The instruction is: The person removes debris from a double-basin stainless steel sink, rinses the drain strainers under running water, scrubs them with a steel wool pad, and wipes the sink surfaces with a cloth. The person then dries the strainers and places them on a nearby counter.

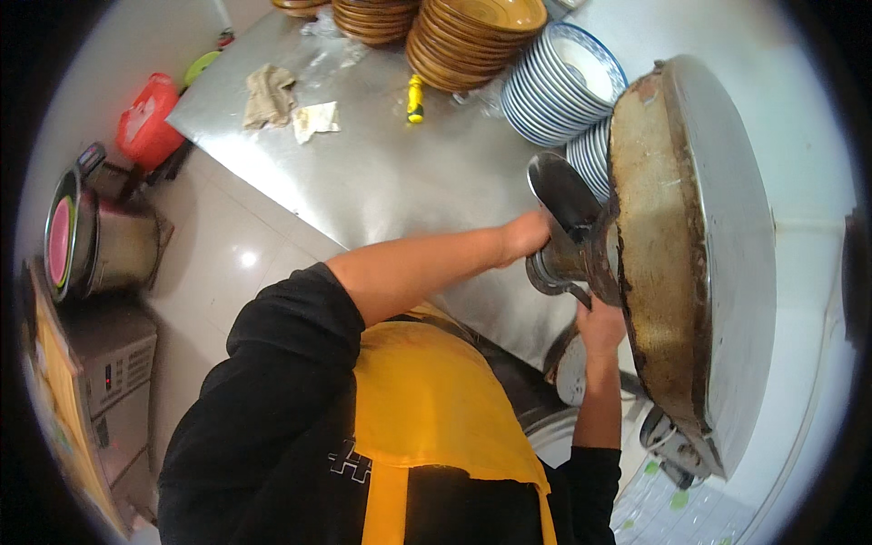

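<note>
A dark metal fixture (560,262) with an oval, scoop-like upper part (560,178) stands against a large round metal housing (657,225), which has a brown-stained band. My left hand (528,238) is closed in against the fixture's near left side, its fingers hidden behind the metal. Lower down, my right hand (602,325) grips the end of a curved metal handle (579,294) that comes off the fixture. What the fixture is cannot be made out. Below it, beside my right wrist, is a pale round object (571,371), partly covered.
On the steel table (381,177) are stacked brown bowls (470,48), blue-rimmed plates (562,85), a yellow-handled tool (415,102), a rag (268,97) and a folded cloth (317,121). Leftward are a red plastic bag (151,126), a metal pot (122,245) and a control-panel appliance (122,368).
</note>
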Demonstrator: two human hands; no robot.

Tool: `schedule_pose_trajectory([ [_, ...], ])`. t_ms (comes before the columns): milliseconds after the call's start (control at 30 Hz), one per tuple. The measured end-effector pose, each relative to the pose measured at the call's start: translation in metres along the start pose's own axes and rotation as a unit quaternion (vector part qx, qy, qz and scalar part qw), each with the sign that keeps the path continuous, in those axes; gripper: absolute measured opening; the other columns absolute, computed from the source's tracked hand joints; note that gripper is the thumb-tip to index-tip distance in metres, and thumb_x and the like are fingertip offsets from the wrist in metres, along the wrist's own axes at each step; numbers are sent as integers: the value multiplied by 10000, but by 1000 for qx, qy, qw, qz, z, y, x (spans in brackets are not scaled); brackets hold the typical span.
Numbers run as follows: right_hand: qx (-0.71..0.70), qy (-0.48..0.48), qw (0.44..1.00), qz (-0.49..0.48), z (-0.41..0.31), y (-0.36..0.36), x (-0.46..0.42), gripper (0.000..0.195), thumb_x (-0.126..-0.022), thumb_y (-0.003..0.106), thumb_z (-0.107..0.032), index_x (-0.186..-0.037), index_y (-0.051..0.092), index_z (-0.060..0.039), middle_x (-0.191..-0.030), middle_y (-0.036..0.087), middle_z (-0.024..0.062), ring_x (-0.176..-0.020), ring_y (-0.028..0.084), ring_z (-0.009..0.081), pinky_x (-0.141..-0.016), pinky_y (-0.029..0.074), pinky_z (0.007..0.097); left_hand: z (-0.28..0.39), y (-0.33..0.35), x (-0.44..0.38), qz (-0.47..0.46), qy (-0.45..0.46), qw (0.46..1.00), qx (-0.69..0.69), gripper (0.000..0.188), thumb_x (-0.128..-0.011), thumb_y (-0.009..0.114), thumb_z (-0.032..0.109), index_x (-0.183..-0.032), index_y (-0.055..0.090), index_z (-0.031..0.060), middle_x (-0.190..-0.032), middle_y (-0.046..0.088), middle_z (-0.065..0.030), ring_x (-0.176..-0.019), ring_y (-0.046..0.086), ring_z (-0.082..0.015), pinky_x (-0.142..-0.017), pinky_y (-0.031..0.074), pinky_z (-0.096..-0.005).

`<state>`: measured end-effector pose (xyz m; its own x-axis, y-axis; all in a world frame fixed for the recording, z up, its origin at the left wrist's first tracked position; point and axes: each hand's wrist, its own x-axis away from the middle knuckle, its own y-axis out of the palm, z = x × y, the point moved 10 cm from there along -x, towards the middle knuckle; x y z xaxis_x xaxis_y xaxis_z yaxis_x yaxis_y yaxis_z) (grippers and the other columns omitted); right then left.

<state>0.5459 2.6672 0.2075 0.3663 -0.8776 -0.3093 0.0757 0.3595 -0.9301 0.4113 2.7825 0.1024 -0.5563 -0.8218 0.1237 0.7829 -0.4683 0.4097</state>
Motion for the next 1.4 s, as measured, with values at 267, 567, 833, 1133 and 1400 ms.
schedule_pose_trajectory([
  [267,-11,-3,998,-61,61,59,-49,265,-822,692,-303,-776,585,-65,-680,606,124,-617,608,341,-555,466,434,56,17,71,43,-42,995,78,488,-975,433,351,-1254,544,-34,-1218,594,-115,-1118,525,-208,-976,409,-346],
  [567,-31,-15,997,-74,85,78,-40,270,-825,686,-291,-776,574,-51,-682,601,139,-635,606,353,-567,459,442,31,25,70,33,6,979,203,422,-1037,385,316,-1395,446,102,-1278,554,-35,-1154,502,-172,-987,417,-346],
  [833,-47,13,995,-88,93,80,-21,273,-828,681,-280,-776,564,-39,-685,596,152,-651,605,363,-579,452,448,36,35,78,47,-40,971,232,415,-1045,348,266,-1433,384,120,-1326,527,-28,-1184,494,-162,-1031,387,-351],
  [1133,-72,86,989,-101,75,81,-4,277,-831,674,-268,-777,553,-25,-687,591,167,-669,604,374,-591,445,456,61,-3,96,49,-83,995,26,401,-997,423,252,-1371,471,116,-1271,582,-42,-1162,539,-177,-1019,409,-351],
  [1400,-173,352,900,-192,-42,96,79,295,-840,672,-269,-789,553,-4,-671,572,181,-657,586,368,-600,438,447,43,-259,117,172,-72,928,-323,339,-908,583,213,-1221,601,83,-1018,672,-72,-897,606,-152,-758,497,-293],
])
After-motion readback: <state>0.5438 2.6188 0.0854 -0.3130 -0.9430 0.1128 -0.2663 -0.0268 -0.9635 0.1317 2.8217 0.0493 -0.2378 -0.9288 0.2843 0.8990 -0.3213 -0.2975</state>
